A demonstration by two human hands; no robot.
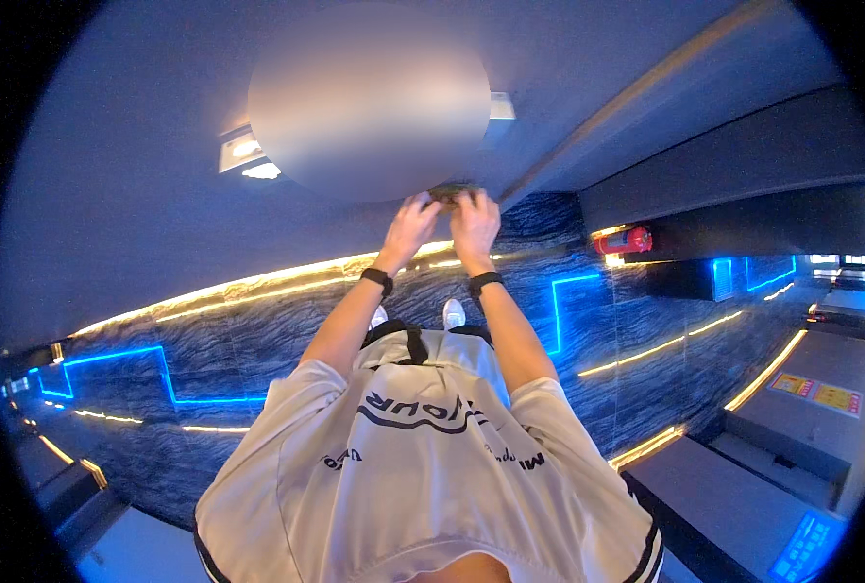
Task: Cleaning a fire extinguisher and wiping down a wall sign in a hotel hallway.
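Both arms reach out ahead of me towards a dark grey wall (133, 218). My left hand (410, 222) and my right hand (475, 222) are close together, with their fingertips at a small dark-greenish item (453, 191). Each hand seems to pinch one side of it. Motion blur and a large blurred oval just beyond the fingers keep me from telling what the item is. Black bands circle both wrists. Below the hands, white shoes (454, 313) stand on the dark, vein-patterned floor (257, 364).
Yellow light strips (221, 288) run along the wall's foot, and blue ones (217, 400) cross the floor. A red fire extinguisher (623, 240) stands to the right by the wall. Behind right are grey panels bearing yellow-red posters (815, 393) and a lit blue sign (807, 543) with writing.
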